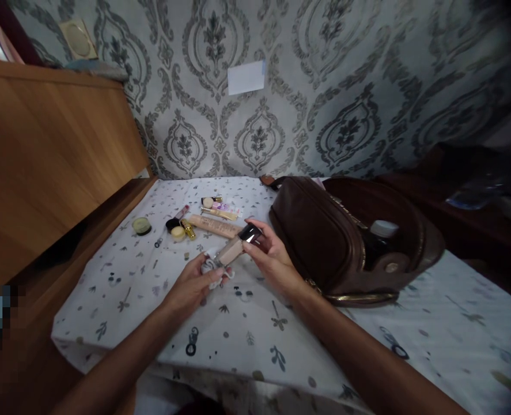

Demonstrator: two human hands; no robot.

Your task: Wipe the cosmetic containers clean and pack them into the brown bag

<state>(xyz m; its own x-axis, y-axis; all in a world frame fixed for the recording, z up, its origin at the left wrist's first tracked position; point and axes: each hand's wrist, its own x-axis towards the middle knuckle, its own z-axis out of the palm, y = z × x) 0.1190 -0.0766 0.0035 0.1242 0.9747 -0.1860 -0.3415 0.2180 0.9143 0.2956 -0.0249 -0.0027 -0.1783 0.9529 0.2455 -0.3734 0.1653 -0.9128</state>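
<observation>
My right hand (272, 253) pinches the glossy black cap of a foundation bottle (230, 252), which has clear glass and beige liquid inside. The bottle is tilted, with its base down at my left hand (192, 283). Closed around a bunched white, cord-like item (211, 271), the left fingers hold it against the bottle's lower end; its exact kind is unclear. Behind the bottle lies a long peach tube (215, 226). Other small cosmetics are left of it: a gold-capped item (188, 229), a small round yellowish pot (178, 233) and a slim gold tube (219, 214).
An unzipped brown leather bag (320, 230) stands at the right, a white-capped bottle (383, 229) inside it. A round greenish jar (142, 226) sits at the left. A wooden cabinet (56, 155) borders the table's left side; a patterned wall closes off the back.
</observation>
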